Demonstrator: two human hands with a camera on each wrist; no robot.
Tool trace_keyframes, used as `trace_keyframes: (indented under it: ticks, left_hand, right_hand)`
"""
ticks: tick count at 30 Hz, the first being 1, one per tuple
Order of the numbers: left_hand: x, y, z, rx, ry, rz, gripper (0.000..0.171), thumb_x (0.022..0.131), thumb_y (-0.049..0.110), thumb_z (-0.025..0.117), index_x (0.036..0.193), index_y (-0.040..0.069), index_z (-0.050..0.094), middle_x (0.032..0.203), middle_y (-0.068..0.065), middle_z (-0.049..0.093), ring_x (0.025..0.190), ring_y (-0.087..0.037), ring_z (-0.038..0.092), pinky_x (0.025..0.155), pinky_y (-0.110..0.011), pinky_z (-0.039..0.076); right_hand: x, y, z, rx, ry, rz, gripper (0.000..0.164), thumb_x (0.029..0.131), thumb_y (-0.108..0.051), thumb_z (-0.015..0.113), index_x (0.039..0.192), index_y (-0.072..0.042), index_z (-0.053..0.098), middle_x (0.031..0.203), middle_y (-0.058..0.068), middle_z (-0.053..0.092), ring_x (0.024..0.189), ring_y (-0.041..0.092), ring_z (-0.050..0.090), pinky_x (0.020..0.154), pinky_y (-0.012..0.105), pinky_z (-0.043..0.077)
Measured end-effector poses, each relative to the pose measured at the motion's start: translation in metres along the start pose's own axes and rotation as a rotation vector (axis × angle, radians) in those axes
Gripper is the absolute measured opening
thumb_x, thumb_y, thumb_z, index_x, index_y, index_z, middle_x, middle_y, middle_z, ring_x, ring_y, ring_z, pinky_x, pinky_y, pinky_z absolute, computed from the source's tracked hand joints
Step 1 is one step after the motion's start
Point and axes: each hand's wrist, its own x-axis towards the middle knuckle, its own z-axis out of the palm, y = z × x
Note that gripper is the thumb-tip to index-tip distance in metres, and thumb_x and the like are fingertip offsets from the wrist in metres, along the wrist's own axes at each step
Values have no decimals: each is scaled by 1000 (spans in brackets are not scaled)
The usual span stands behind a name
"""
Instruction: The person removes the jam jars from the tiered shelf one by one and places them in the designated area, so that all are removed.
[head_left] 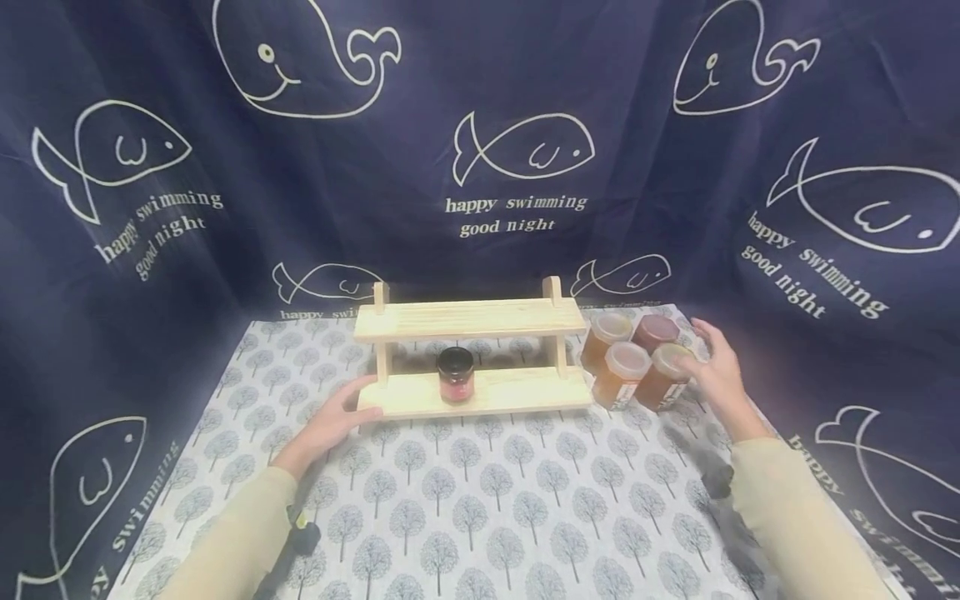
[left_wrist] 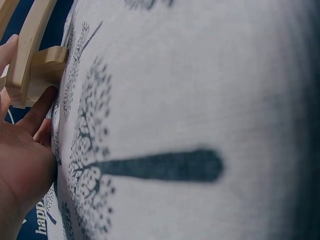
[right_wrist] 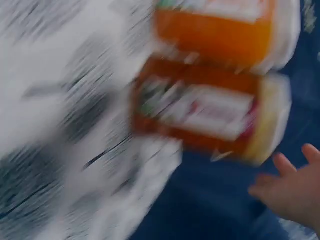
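Note:
A two-tier wooden shelf (head_left: 468, 318) stands on the table. My left hand (head_left: 333, 417) grips the left end of its lower board, thumb in front and fingers behind; the left wrist view shows the fingers against the wooden end (left_wrist: 47, 67). On the lower board sits a small black-lidded jar (head_left: 456, 377) with reddish contents. Beside the right-hand jars my right hand (head_left: 722, 379) is spread, nearest the front-right amber jar (head_left: 662, 387). In the right wrist view its fingers (right_wrist: 285, 165) appear just off that jar's lid; motion blurs the jar's label (right_wrist: 200, 107).
Grouped with it at the shelf's right end are another front amber jar (head_left: 621, 383), a back amber jar (head_left: 600, 337) and a dark red-topped jar (head_left: 657, 329). A tree-print cloth (head_left: 465, 500) covers the table. Dark blue fish-print curtains (head_left: 517, 258) hang behind and at both sides.

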Motion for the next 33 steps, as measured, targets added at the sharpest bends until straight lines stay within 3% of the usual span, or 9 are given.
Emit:
trace_keyframes:
  ticks: [3,5,9,11,15,21,26,33]
  left_hand:
    - [1,1,-5,9,10,11,80,90,40,75,156,17,37,163,-17,24,150,-44,13,113,-75,3]
    - [0,2,-7,24,10,20,79,91,38,75,156,14,37,163,-18,25,150,-44,14,113,-74,4]
    - [-3,-6,-1,51,10,23,78,91,39,75,155,15,38,162,-17,28,149,-43,17,114,-74,5]
    - [-4,-12,4,53,9,19,78,90,42,75,155,18,39,162,-15,29,149,-43,18,113,-75,6]
    - [-3,-12,7,16,-1,-4,77,89,41,75,155,21,39,162,-13,28,149,-41,19,113,-75,7]
    - [-1,-5,5,24,9,-16,79,88,41,76,155,21,39,162,-12,29,149,-40,19,114,-73,6]
    - [2,-4,4,30,13,-12,78,88,41,76,154,21,39,161,-12,30,149,-39,19,115,-73,5]
    - [4,-7,2,38,13,-16,79,88,44,76,154,22,39,162,-13,27,150,-41,17,114,-74,4]
  right_hand:
    - [1,-33,27,12,51,-126,66,85,1,66,146,6,43,148,30,41,137,47,35,117,57,28]
    - [-5,-58,48,44,21,-202,59,83,5,66,139,10,48,141,29,45,131,38,42,115,57,32]
    - [-17,-79,90,46,-76,-273,56,82,5,70,136,5,54,139,23,50,129,33,45,114,58,34]
    - [-19,-77,112,30,-125,-293,57,83,0,73,138,0,55,141,20,51,132,38,44,113,63,32]
    - [-22,-89,154,-3,-260,-317,63,84,-10,79,141,-5,54,143,19,51,134,39,45,113,60,34]
    - [-25,-103,213,-33,-446,-248,82,80,-21,85,150,-9,44,145,15,51,131,35,50,107,52,45]
    - [-25,-112,243,-43,-473,-262,98,73,-28,91,154,-11,38,147,12,51,134,31,49,113,56,37]
    - [-23,-122,261,-65,-502,-347,92,76,-23,90,154,-18,41,145,4,52,129,26,52,109,53,42]
